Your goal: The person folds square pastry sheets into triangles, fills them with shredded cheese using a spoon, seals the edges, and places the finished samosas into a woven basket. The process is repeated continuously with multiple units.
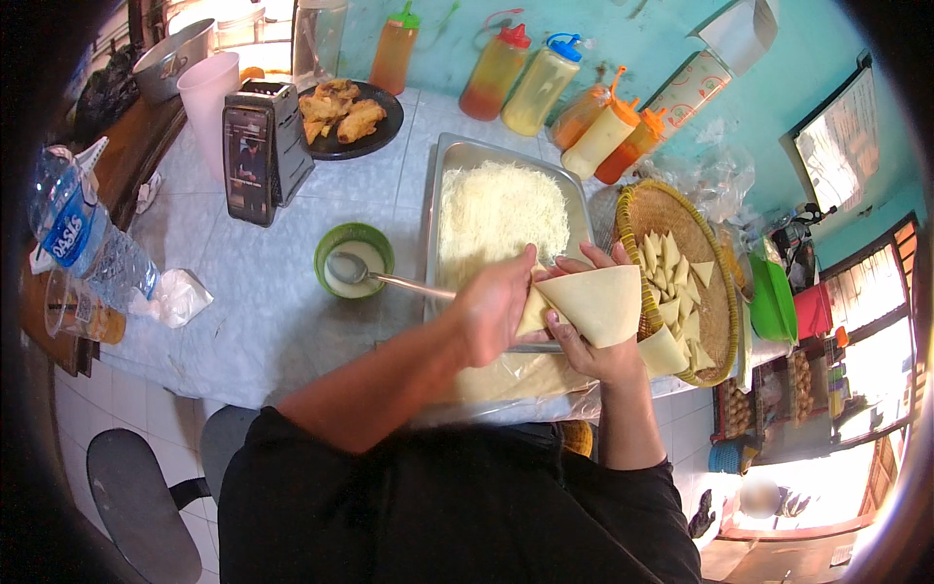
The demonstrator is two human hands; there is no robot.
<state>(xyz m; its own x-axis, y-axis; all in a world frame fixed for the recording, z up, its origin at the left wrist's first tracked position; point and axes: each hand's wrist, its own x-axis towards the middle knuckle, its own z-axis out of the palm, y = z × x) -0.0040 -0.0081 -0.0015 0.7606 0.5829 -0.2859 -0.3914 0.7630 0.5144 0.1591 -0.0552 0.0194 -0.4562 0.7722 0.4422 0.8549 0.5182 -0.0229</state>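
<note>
A pale pastry wrapper [598, 297], partly folded into a pointed cone-like shape, is held up between both hands in front of me. My left hand [486, 310] is closed on its left, folded end. My right hand [595, 358] supports it from below and behind, with the thumb on the front and fingertips showing over the top edge. Just beyond the hands is a metal tray [435, 195] of white thin noodle-like shreds [501, 209]. A green bowl [320, 240] of whitish liquid sits to the left, with a metal spoon [413, 284] whose handle reaches toward my left hand.
On the right, a woven basket [722, 336] holds several folded triangles. Sauce bottles [538, 88] line the wall. A phone [249, 161] leans on a box grater [289, 136] beside a black plate [379, 139] of fried food. A water bottle [97, 234] stands far left.
</note>
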